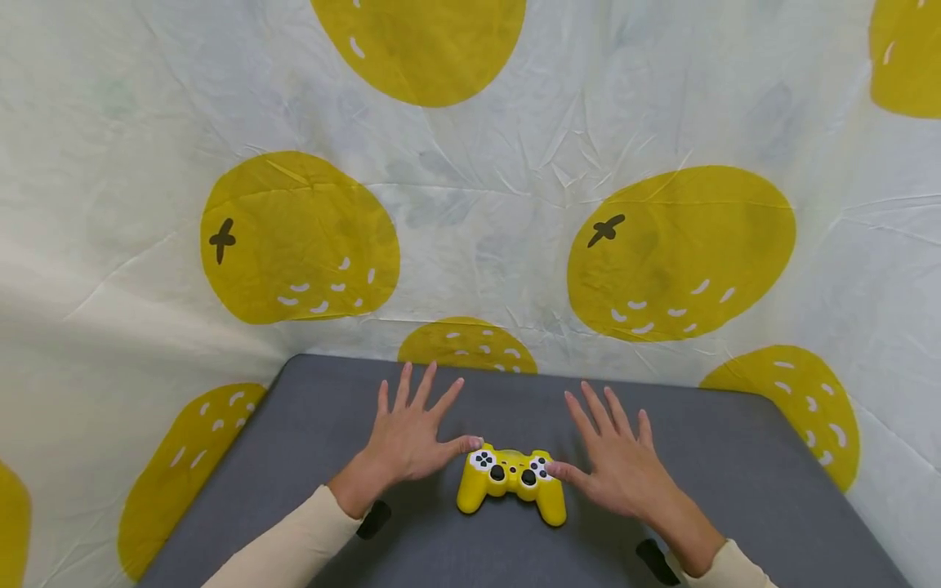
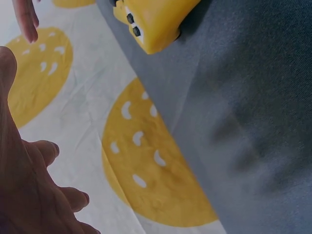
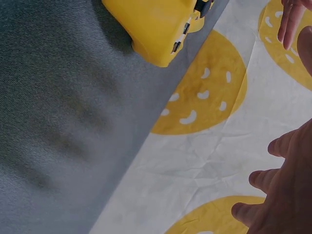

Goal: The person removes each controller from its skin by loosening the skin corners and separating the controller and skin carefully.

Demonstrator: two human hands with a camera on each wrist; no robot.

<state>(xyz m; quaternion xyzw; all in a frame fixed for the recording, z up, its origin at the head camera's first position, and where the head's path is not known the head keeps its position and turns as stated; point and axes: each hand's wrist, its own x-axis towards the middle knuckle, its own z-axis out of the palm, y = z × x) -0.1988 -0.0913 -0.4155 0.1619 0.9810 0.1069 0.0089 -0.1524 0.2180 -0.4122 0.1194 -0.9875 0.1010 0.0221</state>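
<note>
A yellow game controller (image 1: 512, 482) with black sticks and white button pads lies on the grey table (image 1: 735, 457). My left hand (image 1: 412, 437) hovers flat just left of it, fingers spread, thumb tip near the controller's left pad. My right hand (image 1: 617, 461) is spread flat just right of it, thumb tip close to the right buttons. Neither hand holds anything. In the left wrist view the controller (image 2: 153, 22) shows at the top; the right wrist view has the controller (image 3: 156, 27) at its top edge.
A white cloth with large yellow fruit prints (image 1: 676, 253) hangs behind and around the table. The table's far edge (image 1: 515, 371) runs just beyond my fingertips. Black wrist straps (image 1: 375, 518) show at both cuffs.
</note>
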